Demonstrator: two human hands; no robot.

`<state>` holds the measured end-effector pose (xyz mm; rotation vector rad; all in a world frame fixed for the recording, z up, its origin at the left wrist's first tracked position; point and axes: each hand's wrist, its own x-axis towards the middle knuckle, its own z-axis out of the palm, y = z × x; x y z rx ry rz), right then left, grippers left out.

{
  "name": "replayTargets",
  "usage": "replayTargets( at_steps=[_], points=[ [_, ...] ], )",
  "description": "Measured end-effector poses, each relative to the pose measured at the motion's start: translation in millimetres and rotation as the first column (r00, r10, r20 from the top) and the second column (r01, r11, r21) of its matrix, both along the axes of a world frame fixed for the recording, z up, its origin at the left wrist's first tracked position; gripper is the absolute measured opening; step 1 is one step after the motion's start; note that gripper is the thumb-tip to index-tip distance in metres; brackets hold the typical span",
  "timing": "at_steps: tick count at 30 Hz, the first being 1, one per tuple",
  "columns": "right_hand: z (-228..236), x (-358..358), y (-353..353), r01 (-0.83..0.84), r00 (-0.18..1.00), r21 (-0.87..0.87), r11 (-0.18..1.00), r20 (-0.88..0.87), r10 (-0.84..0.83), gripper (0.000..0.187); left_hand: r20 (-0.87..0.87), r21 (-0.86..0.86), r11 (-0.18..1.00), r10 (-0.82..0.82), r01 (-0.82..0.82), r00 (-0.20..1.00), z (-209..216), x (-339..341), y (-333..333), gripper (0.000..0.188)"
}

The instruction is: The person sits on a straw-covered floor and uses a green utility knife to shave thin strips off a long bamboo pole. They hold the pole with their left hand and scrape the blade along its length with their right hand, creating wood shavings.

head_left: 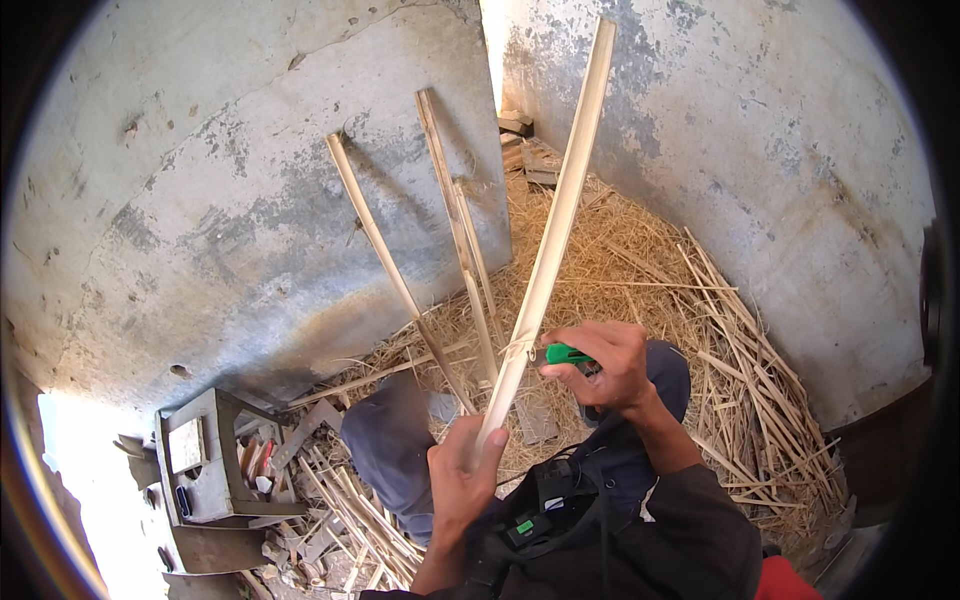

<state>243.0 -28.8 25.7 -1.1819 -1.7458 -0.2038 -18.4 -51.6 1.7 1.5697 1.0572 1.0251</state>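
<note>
From here I see flaking, grey-blotched plaster on the left wall (pixel 250 230) and right wall (pixel 770 180), with a bright gap (pixel 491 50) between. Pale shavings cover the floor (pixel 585 300); an open-sided wooden box (pixel 215 492) stands at left, near white glare (pixel 92 460).

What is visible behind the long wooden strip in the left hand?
Behind the wooden strip, held by the left hand, appear the peeling wall and straw-like shavings. Whatever the strip directly covers cannot be seen.

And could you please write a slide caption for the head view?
Left hand grips a long wooden strip; right hand holds a green tool beside it, above straw-like shavings.
</note>
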Motion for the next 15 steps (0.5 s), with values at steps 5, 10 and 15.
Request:
replayTargets(
  at_steps=[5, 10, 15],
  points=[
    [1.4, -0.5, -0.2, 0.003, 1.0, -0.008, 1.0, 0.006, -0.002, 0.032, 0.017, -0.021, 1.0, 0.006, -0.005, 1.0, 2.4, -2.0, -3.9, 0.019],
    [-3.9, 0.6, 6.3, -0.022, 0.999, -0.001, 1.0, -0.047, 0.022, 0.031, 0.02, -0.041, 0.999, 0.017, -0.016, 1.0, 0.2, -5.6, -6.5, 0.019],
    [-2.9, 3.7, 8.2, -0.032, 0.998, -0.046, 0.998, -0.057, 0.029, 0.029, 0.002, -0.077, 0.997, 0.023, -0.023, 1.0, 2.4, -8.0, -9.8, 0.018]
  ],
)
